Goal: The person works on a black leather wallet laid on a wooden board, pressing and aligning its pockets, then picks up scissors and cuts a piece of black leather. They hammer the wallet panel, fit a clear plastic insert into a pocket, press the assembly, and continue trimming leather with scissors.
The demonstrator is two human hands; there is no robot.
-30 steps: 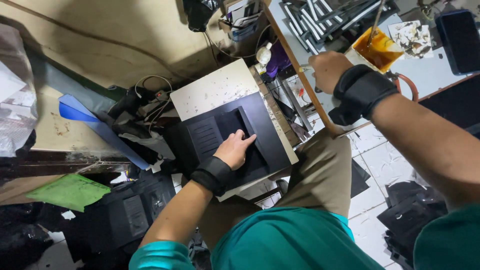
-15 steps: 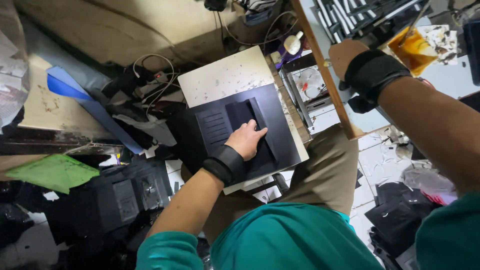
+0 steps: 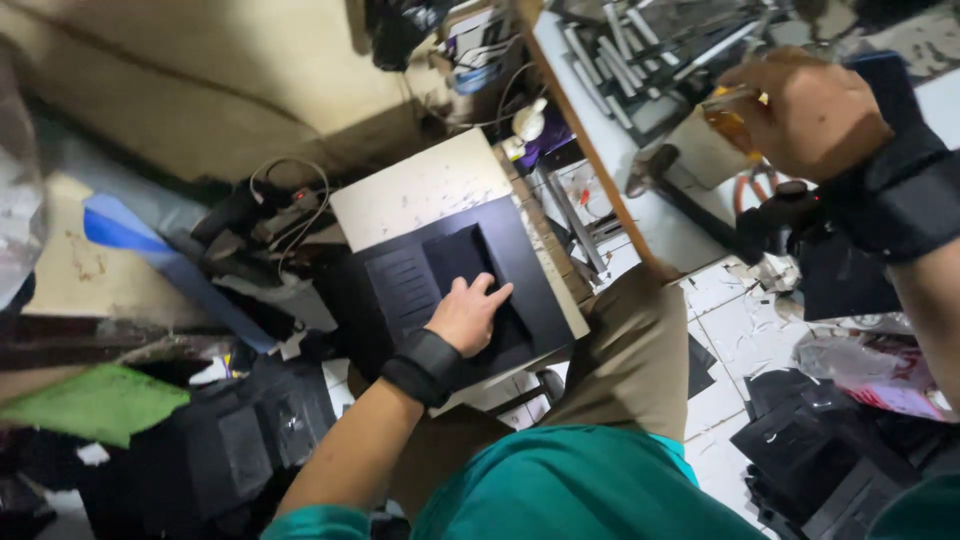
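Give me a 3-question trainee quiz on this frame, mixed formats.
1. True or false: the left hand rests flat on the black panel.
2. The right hand is at: A) a clear container of amber stuff on the bench, B) the green cloth, C) the blue strip.
3. Fill in: both wrists wear a black ____.

Key: 1 true; 2 A; 3 band.

A stained beige wall (image 3: 200,90) rises beside a white tiled floor (image 3: 740,330) and a wood-edged workbench (image 3: 590,160).
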